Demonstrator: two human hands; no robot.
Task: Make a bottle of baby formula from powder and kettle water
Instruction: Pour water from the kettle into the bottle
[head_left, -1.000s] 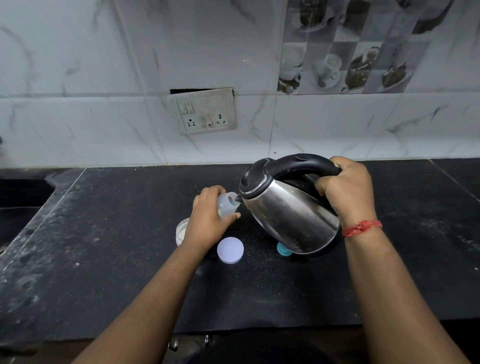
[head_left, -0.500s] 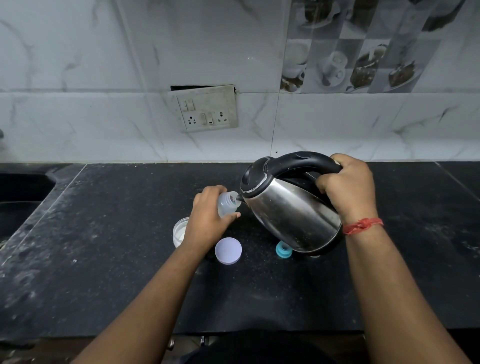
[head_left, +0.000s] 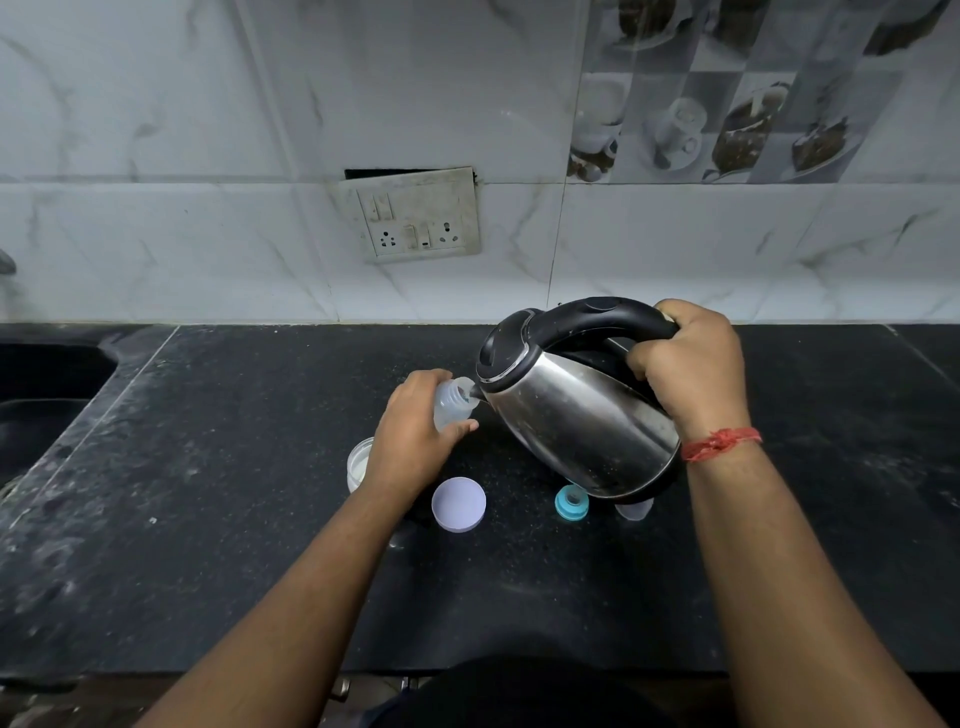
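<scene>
**Kettle tipped at the bottle mouth, pose almost unchanged**

The right hand (head_left: 685, 364) is clenched round the black handle of the steel kettle (head_left: 576, 410), which is tilted with its spout at the open threaded mouth of the baby bottle (head_left: 453, 404). The left hand (head_left: 415, 441) grasps the clear bottle, fingers wrapped round its body and thumb across the front, holding it leaned toward the spout, left of the kettle. Whether water is running cannot be told.

Compared with half a second and a second ago, both hands keep the same grips and the kettle's tilt looks much the same; the view has shifted slightly, so a clear cap (head_left: 634, 510) now peeks out under the kettle's base, beside the teal ring (head_left: 571, 502).

A round white lid (head_left: 458, 503) lies on the black countertop (head_left: 208, 519) below-left of the kettle. A powder jar (head_left: 359, 462) stands further left, partly hidden behind the left hand. A red thread (head_left: 719, 443) circles the right wrist.
</scene>
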